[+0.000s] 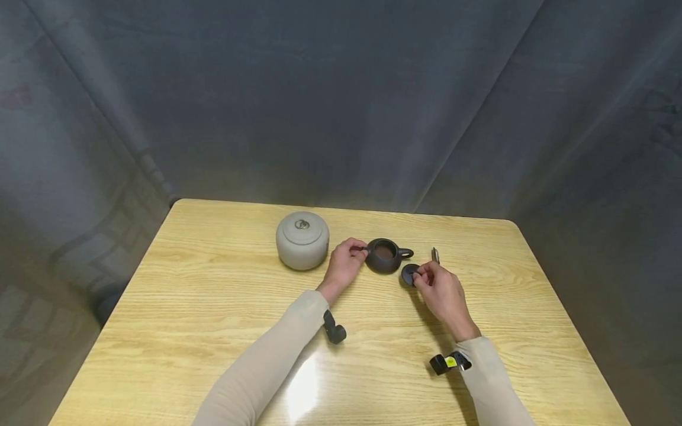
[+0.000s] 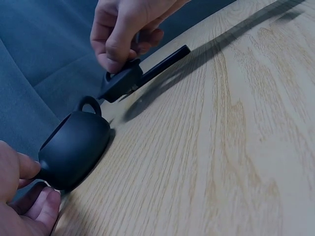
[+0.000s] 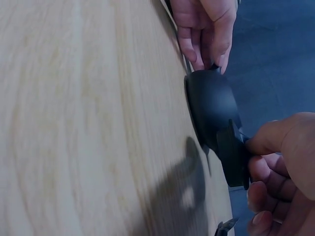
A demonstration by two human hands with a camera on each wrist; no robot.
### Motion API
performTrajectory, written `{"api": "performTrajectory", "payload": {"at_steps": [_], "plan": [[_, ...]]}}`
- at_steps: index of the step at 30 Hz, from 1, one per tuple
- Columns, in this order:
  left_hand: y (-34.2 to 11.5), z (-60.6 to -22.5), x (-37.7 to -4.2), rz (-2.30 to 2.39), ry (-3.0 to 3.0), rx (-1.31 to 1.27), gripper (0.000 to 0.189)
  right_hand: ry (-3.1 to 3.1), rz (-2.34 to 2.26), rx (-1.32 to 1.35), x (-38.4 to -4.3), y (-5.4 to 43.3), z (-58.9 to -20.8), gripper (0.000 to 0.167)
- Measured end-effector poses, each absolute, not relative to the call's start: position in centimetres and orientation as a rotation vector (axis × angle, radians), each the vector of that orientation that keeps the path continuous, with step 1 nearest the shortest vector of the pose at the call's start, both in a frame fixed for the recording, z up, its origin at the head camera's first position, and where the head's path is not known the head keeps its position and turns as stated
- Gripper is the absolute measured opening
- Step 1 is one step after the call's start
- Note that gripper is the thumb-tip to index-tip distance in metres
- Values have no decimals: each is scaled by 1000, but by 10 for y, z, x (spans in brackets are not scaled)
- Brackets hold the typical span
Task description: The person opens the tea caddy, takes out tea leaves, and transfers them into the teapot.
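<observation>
A small black teapot (image 1: pixel 383 257) stands uncovered on the table, its loop handle (image 2: pixel 89 104) pointing right and a brownish inside showing through the round opening. At its left side, my left hand (image 1: pixel 345 261) pinches the short spout between thumb and fingers. My right hand (image 1: pixel 440 290) holds the round black lid (image 1: pixel 409 274) by its knob, thumb against fingertips. The lid (image 3: pixel 231 155) is tilted in the air to the right of the teapot, below the handle in the head view, apart from the opening.
A pale grey lidded jar (image 1: pixel 302 241) with a ring on top stands left of the teapot. Beyond my right hand lies a slim dark stick-like object (image 1: pixel 435 255), partly hidden. The wooden table (image 1: pixel 213 284) ends at a grey curtain (image 1: pixel 330 118) behind.
</observation>
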State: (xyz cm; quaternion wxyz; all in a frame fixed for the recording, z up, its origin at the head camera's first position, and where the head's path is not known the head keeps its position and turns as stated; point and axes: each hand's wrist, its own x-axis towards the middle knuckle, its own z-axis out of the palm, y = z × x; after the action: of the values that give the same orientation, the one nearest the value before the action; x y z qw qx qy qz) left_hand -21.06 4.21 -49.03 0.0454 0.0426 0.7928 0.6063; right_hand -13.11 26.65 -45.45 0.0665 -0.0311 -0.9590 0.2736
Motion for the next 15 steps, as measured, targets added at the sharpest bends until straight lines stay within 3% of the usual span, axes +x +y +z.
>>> {"api": "performTrajectory", "payload": {"at_steps": [15], "plan": [[42, -492, -211, 1882, 2412, 157, 17, -2948, 819, -98, -128, 270, -466, 11]]}}
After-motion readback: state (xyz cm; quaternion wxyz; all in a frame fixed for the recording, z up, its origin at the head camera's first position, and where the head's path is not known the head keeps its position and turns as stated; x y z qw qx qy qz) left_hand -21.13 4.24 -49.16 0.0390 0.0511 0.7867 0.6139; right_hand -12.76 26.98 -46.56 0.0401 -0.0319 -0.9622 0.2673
